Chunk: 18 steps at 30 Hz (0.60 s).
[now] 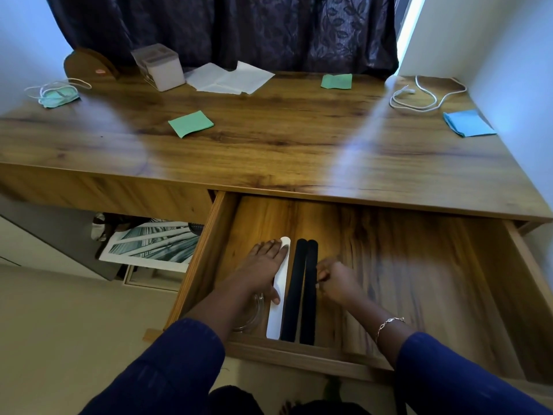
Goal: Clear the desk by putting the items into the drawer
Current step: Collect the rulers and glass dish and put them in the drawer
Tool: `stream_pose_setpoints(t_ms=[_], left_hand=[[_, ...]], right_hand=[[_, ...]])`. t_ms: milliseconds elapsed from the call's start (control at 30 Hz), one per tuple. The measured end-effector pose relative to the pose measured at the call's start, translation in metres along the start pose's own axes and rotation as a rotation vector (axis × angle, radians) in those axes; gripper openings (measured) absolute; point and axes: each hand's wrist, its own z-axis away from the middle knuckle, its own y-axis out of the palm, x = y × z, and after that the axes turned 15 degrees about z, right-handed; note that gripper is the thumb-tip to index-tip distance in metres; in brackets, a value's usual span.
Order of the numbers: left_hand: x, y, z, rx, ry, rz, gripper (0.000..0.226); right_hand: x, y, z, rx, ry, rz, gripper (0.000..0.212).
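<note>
Under your left hand (260,271), in the open drawer (203,250), the white strip (276,316) lies lengthwise. Your fingers rest flat and straight on it, likely pressing it snug against the two black strips (294,295) just to its right, so all three line up. Your right hand (338,283) sits against the outer black strip with its fingers curled; I cannot tell whether they pinch its edge. The strips look long, flat and round-ended. Beyond both hands, green notes (191,123) and a white cable (419,95) wait on the desk (284,139).

Dark curtain (239,31), pale walls (493,40), beige floor (59,324)
</note>
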Motion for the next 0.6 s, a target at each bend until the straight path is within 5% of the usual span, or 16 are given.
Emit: stream_pose_setpoints(t_ms=[333,500,600], left_hand=[[-0.002,0.003,0.002,-0.024,-0.013,0.036,0.109],[-0.001,0.006,0.003,0.001,0.025,0.03,0.109],[-0.003,0.009,0.004,0.004,0.053,0.04,0.104]], right_hand=[[0.01,0.011,0.003,0.012,-0.014,0.056,0.039],[0.016,0.02,0.014,0.016,-0.11,0.314,0.076],[0.017,0.023,0.017,0.038,-0.148,0.476,0.076]])
